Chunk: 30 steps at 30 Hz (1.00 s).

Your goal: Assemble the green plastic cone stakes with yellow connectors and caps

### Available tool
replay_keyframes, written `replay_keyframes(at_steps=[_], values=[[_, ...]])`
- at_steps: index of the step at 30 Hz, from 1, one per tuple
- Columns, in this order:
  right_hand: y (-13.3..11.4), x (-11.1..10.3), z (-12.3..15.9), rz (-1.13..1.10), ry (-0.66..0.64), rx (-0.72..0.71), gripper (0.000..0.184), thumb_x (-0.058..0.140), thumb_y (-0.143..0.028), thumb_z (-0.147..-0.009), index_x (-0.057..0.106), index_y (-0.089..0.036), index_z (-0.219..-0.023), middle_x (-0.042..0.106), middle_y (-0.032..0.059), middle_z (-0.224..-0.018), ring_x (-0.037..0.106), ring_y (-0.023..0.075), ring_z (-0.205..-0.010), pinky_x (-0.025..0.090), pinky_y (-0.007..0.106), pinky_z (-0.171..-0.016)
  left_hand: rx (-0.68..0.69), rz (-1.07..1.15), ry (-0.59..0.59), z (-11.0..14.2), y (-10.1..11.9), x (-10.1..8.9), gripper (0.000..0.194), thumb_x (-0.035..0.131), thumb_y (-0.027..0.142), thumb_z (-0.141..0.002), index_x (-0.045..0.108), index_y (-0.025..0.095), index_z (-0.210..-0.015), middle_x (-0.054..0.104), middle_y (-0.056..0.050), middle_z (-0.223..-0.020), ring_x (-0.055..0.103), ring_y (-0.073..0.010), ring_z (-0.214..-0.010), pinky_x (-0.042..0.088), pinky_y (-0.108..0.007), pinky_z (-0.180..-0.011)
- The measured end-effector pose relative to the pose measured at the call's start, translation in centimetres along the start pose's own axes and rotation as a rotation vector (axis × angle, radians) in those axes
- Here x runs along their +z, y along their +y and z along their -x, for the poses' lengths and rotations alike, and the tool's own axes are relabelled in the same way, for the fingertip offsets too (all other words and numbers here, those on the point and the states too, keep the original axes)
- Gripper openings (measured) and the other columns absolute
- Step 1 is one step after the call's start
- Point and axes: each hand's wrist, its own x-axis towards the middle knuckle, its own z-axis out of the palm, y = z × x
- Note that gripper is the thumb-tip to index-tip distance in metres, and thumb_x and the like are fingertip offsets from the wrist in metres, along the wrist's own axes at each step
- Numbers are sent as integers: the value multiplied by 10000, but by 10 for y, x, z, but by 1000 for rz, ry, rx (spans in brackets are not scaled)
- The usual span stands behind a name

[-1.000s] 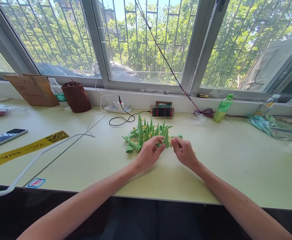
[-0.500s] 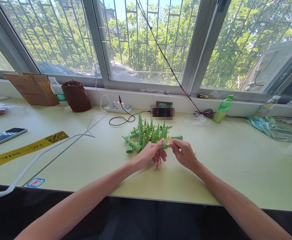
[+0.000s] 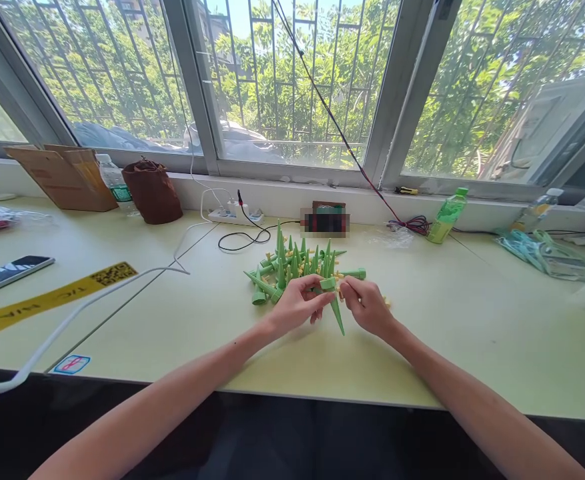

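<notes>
A heap of green cone spikes point(image 3: 292, 267) with small yellow pieces lies on the pale green table point(image 3: 182, 320), some upright, some on their sides. My left hand point(image 3: 297, 305) pinches one green cone spike point(image 3: 334, 304) by its wide end, tip pointing down toward me. My right hand point(image 3: 367, 305) is closed in a pinch right beside that wide end; what its fingertips hold is too small to name. Both hands sit just in front of the heap.
A power strip point(image 3: 236, 216) with cables, a brown pouch point(image 3: 152, 192), a water bottle point(image 3: 114, 184) and cardboard point(image 3: 62, 175) line the sill side. A phone point(image 3: 10, 275) and yellow tape point(image 3: 52, 299) lie left. A green bottle point(image 3: 446, 217) and plastic bags point(image 3: 542, 253) sit right.
My left hand lifted one cone from the heap's front and turned it over, so its tip now points down toward me. My right hand stayed close beside it.
</notes>
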Motion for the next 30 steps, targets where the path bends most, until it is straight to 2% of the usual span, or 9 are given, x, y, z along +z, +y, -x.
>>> replay_keyframes(at_steps=[3,5,9,12,15,19,23,26,30], values=[[-2,-1,0,-9,-9,3,397,326,-375,-1011,397,-215,-655,394,-42,-494,352,109,-457,306,252,-492,117,-169,95,1,-4,1,361,704,427,-793,567,163,-997,510,51,-586,477,-73,-428,397,-189,-389],[-3,-1,0,-24,-10,0,409,323,-383,-1012,397,-213,-647,398,-40,-498,359,108,-457,307,251,-492,226,-284,144,1,-6,1,299,689,396,-811,597,165,-978,559,9,-722,491,-61,-473,422,-190,-421],[-4,-1,1,-44,14,9,407,326,-376,-1013,404,-209,-650,403,-38,-514,356,103,-456,305,249,-494,331,-395,153,2,-5,1,268,654,378,-845,625,179,-1022,573,-38,-935,496,-44,-515,446,-194,-456],[-3,0,2,-32,84,30,403,329,-373,-1013,417,-206,-656,413,-34,-524,361,104,-463,305,249,-498,272,-352,173,3,-1,1,351,674,394,-829,566,186,-1091,587,-17,-881,482,-37,-475,442,-191,-448],[-2,-1,2,-23,149,55,393,346,-381,-1009,443,-203,-673,411,-38,-518,363,105,-466,309,248,-501,167,-190,133,2,3,1,341,621,479,-852,538,165,-958,585,5,-766,501,-51,-434,397,-181,-391],[-3,-2,2,-2,145,29,375,362,-374,-1003,463,-202,-686,399,-42,-517,346,106,-466,307,248,-500,-71,68,-47,-1,6,-1,567,451,655,-875,584,115,-761,581,-28,-659,514,-83,-408,372,-201,-356],[-5,-1,2,21,104,-42,354,377,-330,-997,444,-203,-673,425,-31,-553,356,110,-498,319,249,-529,-272,244,-204,-3,7,-3,690,413,722,-848,643,76,-778,624,-89,-709,547,-106,-471,403,-210,-387],[-4,-1,2,25,78,-65,349,389,-306,-992,419,-204,-659,445,-23,-581,361,111,-521,322,248,-543,-304,291,-218,-3,8,-3,626,502,685,-829,649,76,-806,635,-91,-731,545,-99,-485,414,-206,-404],[-3,-1,1,5,67,-66,345,393,-287,-990,407,-205,-656,419,-33,-571,343,107,-506,308,246,-531,-254,289,-216,-2,8,-3,529,567,618,-828,623,92,-814,637,-82,-744,542,-92,-481,406,-207,-409]])
